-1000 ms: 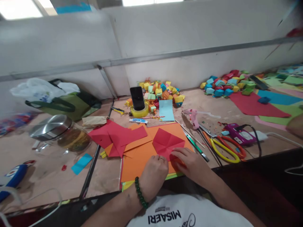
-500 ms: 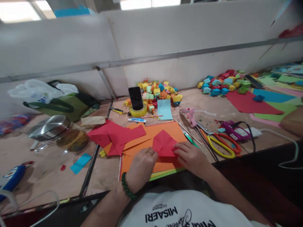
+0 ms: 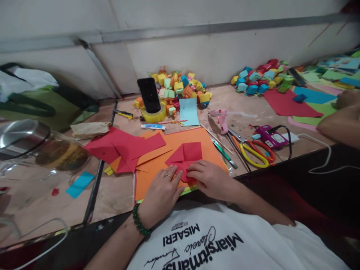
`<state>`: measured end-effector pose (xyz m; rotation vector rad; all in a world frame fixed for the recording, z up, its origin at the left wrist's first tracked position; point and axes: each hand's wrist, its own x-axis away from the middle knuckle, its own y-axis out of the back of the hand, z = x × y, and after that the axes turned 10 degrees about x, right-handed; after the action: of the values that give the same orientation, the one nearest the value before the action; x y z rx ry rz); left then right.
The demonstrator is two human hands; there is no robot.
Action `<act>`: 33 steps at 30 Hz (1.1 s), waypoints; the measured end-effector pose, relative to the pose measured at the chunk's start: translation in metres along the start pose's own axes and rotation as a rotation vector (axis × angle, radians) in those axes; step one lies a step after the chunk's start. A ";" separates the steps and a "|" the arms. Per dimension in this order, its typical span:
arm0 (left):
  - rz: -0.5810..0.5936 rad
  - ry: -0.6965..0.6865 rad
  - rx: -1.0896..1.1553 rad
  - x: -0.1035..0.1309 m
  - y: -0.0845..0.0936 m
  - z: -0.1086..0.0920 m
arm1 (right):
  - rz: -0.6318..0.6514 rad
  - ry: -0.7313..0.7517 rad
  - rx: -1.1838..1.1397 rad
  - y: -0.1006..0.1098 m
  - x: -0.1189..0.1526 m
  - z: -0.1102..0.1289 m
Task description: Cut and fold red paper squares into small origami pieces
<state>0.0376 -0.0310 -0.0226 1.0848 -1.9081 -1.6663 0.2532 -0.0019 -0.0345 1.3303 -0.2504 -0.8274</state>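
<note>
A folded piece of red paper (image 3: 192,150) lies on a stack of orange sheets (image 3: 209,139) in front of me. Its upper right part is a square flap, and a crease runs toward the left point. My left hand (image 3: 163,183) rests flat at the paper's lower left edge, fingers stretched out and a ring on one of them. Curled fingers of my right hand (image 3: 209,178) pinch the lower right part of the paper, covering some of it. Left of the stack lie more red paper pieces (image 3: 123,146), partly over orange strips (image 3: 154,153).
Behind are a phone (image 3: 149,95) on a tape roll (image 3: 154,113) and piles of small paper cubes (image 3: 178,88). To the right lie a pink glue gun (image 3: 221,119), scissors (image 3: 254,155) and a purple power strip (image 3: 271,137). Another person's arm (image 3: 341,122) reaches in. A glass jar (image 3: 60,150) stands left.
The red paper has turned and now shows a square flap at its upper right. My left fingers have gone from curled to stretched out. The view has tilted down.
</note>
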 end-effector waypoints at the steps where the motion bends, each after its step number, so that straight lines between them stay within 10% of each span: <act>1: 0.000 0.002 0.004 0.002 -0.002 0.000 | 0.018 -0.012 -0.078 0.005 0.002 -0.004; 9: -0.006 -0.012 0.114 0.010 -0.008 0.000 | 0.122 -0.112 -0.406 0.025 -0.003 -0.025; 33: -0.032 -0.097 0.057 0.014 -0.003 -0.001 | -0.111 -0.365 -0.083 -0.007 -0.028 -0.021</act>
<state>0.0310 -0.0421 -0.0281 1.0793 -2.0199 -1.7201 0.2436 0.0325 -0.0381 1.1175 -0.4264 -1.1629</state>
